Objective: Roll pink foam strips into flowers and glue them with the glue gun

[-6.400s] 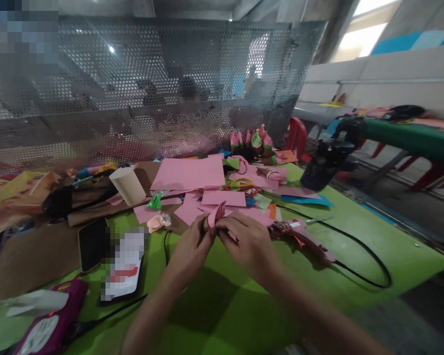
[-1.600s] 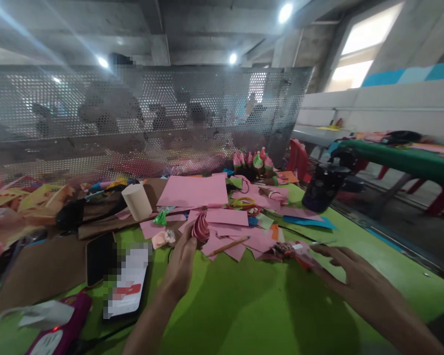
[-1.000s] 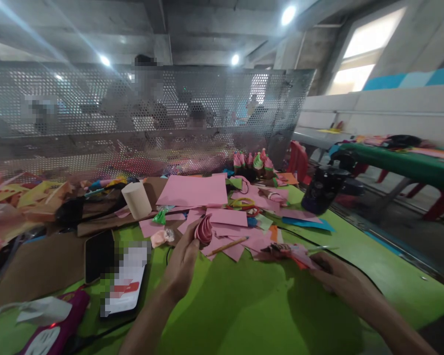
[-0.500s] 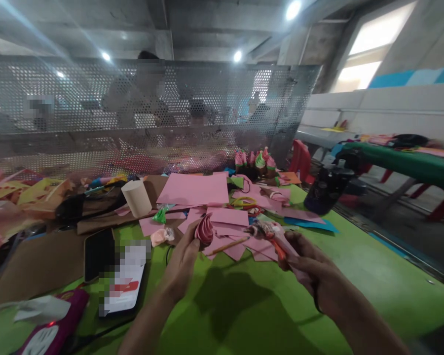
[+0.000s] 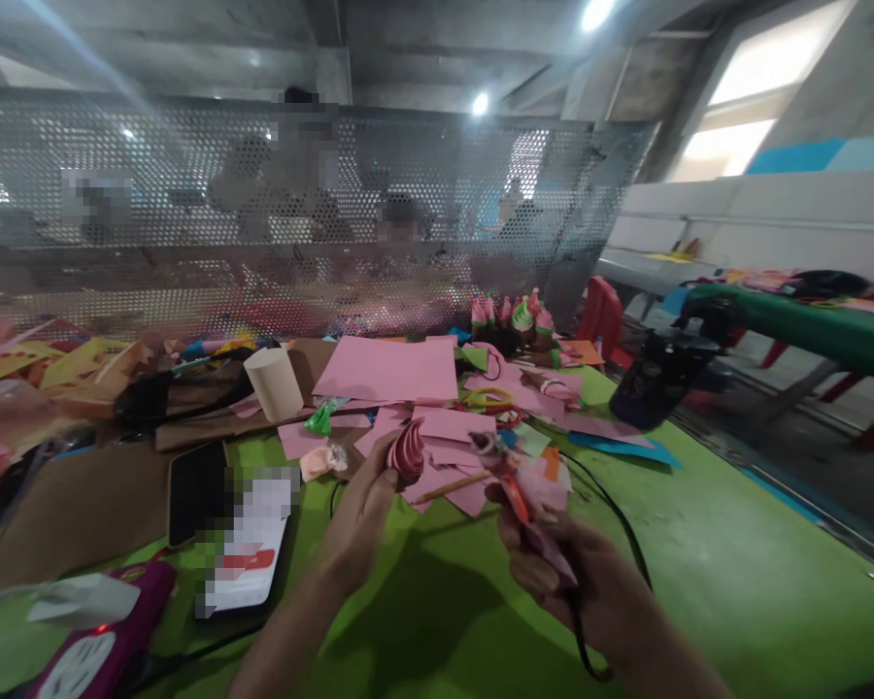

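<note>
Because the right hand point(image 5: 589, 573) has its fingers closed around the glue gun point(image 5: 517, 500), it is off the table point(image 5: 714, 544), its tip near the pink swirl point(image 5: 406, 454), which the left hand point(image 5: 360, 519) grips with its fingers; a clear bag point(image 5: 338, 457) holds something pale, but inside the jug point(image 5: 655, 379) I cannot see

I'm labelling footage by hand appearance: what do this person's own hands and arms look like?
Left hand and right hand are both gloveless, with no ring, watch or bracelet visible. No sleeve shows on either forearm; the upper arms are out of view.
</note>
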`<state>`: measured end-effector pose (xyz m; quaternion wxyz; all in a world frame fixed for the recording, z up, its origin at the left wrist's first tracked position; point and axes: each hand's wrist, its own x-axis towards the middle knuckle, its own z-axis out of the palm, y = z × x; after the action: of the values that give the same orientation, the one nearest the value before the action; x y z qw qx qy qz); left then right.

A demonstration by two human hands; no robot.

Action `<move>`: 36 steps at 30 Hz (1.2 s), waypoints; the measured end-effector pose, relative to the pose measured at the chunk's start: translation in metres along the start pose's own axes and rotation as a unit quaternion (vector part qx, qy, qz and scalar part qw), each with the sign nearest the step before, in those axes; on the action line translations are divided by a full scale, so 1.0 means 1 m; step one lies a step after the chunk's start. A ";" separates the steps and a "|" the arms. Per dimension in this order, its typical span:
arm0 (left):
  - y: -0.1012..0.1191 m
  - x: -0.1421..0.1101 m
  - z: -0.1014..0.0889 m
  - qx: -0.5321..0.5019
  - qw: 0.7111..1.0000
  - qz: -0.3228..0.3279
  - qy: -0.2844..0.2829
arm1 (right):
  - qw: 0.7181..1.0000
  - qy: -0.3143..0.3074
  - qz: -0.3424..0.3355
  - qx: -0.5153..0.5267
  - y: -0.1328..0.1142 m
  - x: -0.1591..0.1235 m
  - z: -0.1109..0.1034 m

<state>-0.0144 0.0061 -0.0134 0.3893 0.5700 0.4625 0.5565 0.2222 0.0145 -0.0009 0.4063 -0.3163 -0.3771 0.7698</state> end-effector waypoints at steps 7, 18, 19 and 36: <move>0.002 -0.001 -0.001 0.018 1.000 0.019 0.005 | 0.991 0.005 -0.029 -0.128 -0.016 -0.004 0.004; 0.004 -0.002 -0.003 0.090 0.995 0.036 -0.009 | 0.924 0.049 -0.051 -0.375 -0.026 -0.007 0.008; 0.005 -0.002 -0.004 0.095 0.995 0.039 -0.013 | 0.918 0.051 -0.051 -0.389 -0.027 -0.007 0.009; 0.010 -0.004 -0.004 0.184 0.980 0.069 -0.032 | 0.857 0.078 -0.088 -0.502 -0.035 -0.010 0.030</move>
<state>-0.0171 -0.0006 -0.0048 0.2532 0.6802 0.5035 0.4687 0.2169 0.0096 0.0453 0.2865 -0.5023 -0.7053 0.4101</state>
